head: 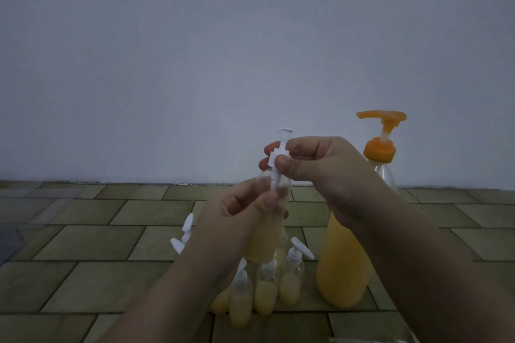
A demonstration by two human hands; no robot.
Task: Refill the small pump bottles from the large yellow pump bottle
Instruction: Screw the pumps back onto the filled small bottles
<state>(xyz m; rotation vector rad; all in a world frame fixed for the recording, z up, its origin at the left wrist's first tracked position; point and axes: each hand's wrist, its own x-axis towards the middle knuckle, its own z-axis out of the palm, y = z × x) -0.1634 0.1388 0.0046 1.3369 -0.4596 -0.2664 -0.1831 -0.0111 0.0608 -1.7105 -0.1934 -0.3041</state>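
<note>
My left hand (237,211) grips a small clear bottle (266,239) partly filled with yellow liquid, lifted above the floor. My right hand (315,167) pinches its white pump head (281,153) at the bottle's neck, the pump standing upright. The large yellow pump bottle (345,262) with an orange pump (381,133) stands on the floor at the right, partly behind my right forearm. Several small pump bottles (264,292) holding yellow liquid stand grouped on the floor below my hands.
The tiled floor (97,245) stretches left and right of the bottles. A plain pale wall (195,64) rises close behind. White pump heads (181,237) of further small bottles show behind my left wrist.
</note>
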